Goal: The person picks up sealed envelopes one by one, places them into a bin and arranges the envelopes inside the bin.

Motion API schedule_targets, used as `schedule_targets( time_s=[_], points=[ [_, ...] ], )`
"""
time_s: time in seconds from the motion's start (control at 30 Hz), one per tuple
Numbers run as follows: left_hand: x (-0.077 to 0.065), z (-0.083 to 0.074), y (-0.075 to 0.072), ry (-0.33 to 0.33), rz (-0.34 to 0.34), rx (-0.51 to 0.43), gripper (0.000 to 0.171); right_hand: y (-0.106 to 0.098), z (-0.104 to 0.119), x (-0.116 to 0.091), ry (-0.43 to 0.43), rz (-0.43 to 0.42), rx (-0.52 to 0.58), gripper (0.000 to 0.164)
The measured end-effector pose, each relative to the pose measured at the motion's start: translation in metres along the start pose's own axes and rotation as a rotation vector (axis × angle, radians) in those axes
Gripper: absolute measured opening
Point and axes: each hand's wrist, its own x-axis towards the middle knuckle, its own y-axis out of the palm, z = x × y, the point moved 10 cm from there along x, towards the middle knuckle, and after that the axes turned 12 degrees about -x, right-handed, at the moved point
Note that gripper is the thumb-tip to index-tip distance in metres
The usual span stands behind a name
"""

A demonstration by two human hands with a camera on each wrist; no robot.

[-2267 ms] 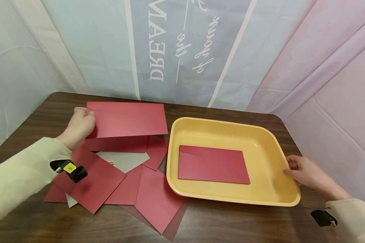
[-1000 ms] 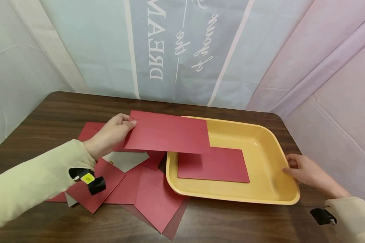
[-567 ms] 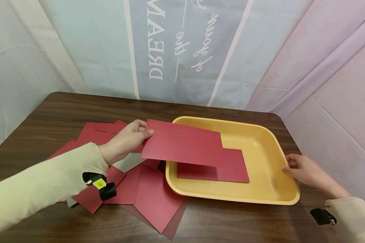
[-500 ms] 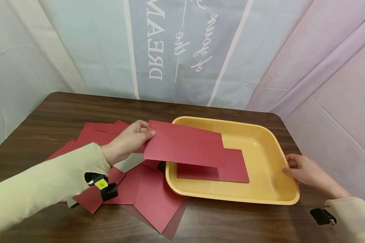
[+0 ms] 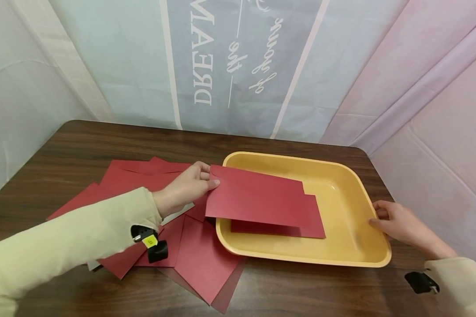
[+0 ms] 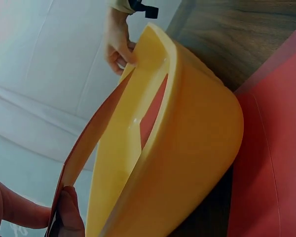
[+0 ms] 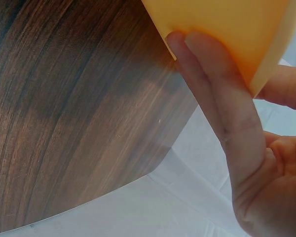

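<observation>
Between thumb and fingers, my left hand (image 5: 188, 187) pinches the left end of a red envelope (image 5: 255, 193). It hangs tilted over the left part of the yellow tray (image 5: 349, 229), its left end beyond the tray's rim. Beneath it another red envelope (image 5: 316, 220) lies flat on the tray's bottom, partly covered. My right hand (image 5: 400, 226) grips the tray's right rim. In the right wrist view the fingers (image 7: 232, 103) press the outer wall and the thumb reaches over the rim. The left wrist view shows a gap between the held envelope (image 6: 96, 126) and the lower one (image 6: 153, 116).
Left of the tray spreads a loose pile of red envelopes (image 5: 206, 259), partly hidden by my left arm. A pale grey piece (image 5: 178, 213) shows among them. Everything stands on a dark wooden table (image 5: 293, 290), with a printed cloth (image 5: 242, 66) hanging behind.
My left hand has carried the red envelope from above the pile rightward and lower, over the tray. My right hand and the tray have stayed in place.
</observation>
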Motion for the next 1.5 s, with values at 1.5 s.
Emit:
schedule_targets(
  time_s=[1.5],
  points=[
    [0.038,0.000,0.057,0.009,-0.014,0.169,0.049,-0.007,0.003,0.000,0.015,0.007,0.005,0.034]
  ],
)
